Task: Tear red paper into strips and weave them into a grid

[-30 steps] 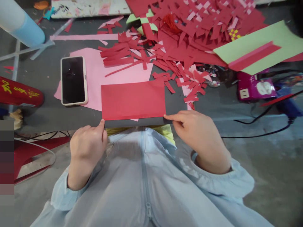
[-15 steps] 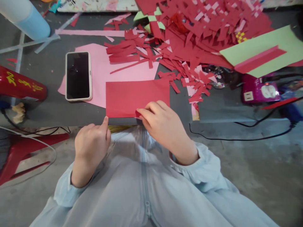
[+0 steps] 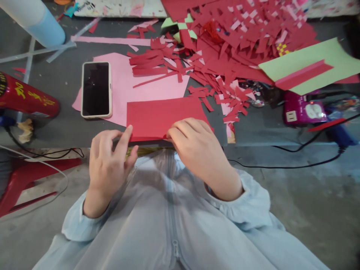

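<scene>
A rectangular sheet of red paper [image 3: 160,116] lies near the front edge of the dark table, partly over a larger pink sheet [image 3: 149,88]. With thumb and fingers together, my right hand [image 3: 199,150] pinches the paper's near edge right of its middle. My left hand [image 3: 111,163] is at the paper's near left corner, index fingertip touching it, the other fingers and thumb apart. The paper's right part is hidden in places behind my right hand.
A phone [image 3: 96,90] rests on the pink sheet's left. Red paper scraps [image 3: 180,63] cover the back. A red can [image 3: 30,97] and blue-and-white bottle [image 3: 46,30] stand left. On the right are a green sheet [image 3: 309,62], purple box [image 3: 303,108] and black cables [image 3: 281,167].
My left hand has opened from a pointing shape, its fingers now spread. The red paper has turned slightly, its right end nearer me. The whole view has shifted a little.
</scene>
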The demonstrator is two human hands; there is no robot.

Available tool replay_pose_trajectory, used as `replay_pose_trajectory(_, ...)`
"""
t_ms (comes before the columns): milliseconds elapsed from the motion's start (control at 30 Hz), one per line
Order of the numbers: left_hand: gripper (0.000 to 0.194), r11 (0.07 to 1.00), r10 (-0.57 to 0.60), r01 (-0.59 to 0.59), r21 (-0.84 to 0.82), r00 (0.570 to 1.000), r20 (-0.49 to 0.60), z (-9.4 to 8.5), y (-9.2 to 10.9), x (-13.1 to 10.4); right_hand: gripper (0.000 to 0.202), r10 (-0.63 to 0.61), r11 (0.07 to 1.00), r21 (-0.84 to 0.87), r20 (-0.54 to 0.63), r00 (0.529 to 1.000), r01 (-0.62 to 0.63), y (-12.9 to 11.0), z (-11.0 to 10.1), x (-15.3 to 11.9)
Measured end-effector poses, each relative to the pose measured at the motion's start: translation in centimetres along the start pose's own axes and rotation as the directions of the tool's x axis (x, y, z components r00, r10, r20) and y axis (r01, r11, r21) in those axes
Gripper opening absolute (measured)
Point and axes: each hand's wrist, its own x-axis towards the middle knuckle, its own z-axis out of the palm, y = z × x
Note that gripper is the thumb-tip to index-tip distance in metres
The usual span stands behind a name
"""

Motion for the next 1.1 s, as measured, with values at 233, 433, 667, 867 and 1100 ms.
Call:
replay_pose_trajectory(233, 0.014, 0.959, 0.232, -0.243, -0.149, 0.969, -0.087, -2.3, 0.4, 1.1, 0.022, -0.056, 0.998, -0.030, -0.128, 0.990, 0.052, -0.5, -4.4, -1.6)
replay_pose_trajectory(433, 0.017, 0.860, 0.251, -0.324, -0.395, 0.941, -0.226, -3.7, 1.2, 1.3, 0.014, -0.041, 0.996, 0.071, -0.176, 0.984, 0.054, -0.1, -6.9, -4.0)
replay_pose_trajectory(667, 0.017, 0.823, 0.189, -0.294, -0.486, 0.948, -0.254, -5.2, 2.2, 0.7, 0.021, -0.012, 0.986, 0.166, -0.090, 0.996, 0.027, 0.4, -8.7, -5.7)
replay_pose_trajectory(867, 0.005, 0.795, 0.273, -0.257, -0.550, 0.961, -0.054, -5.2, 2.6, 1.2, 0.028, -0.076, 0.962, 0.263, -0.003, 0.997, 0.074, 0.9, -8.4, -5.2)
replay_pose_trajectory(1100, 0.015, 0.757, 0.388, -0.156, -0.634, 0.888, 0.245, -3.6, 2.3, 2.2, 0.023, -0.083, 0.945, 0.324, 0.098, 0.992, 0.047, 1.7, -6.5, -4.5)
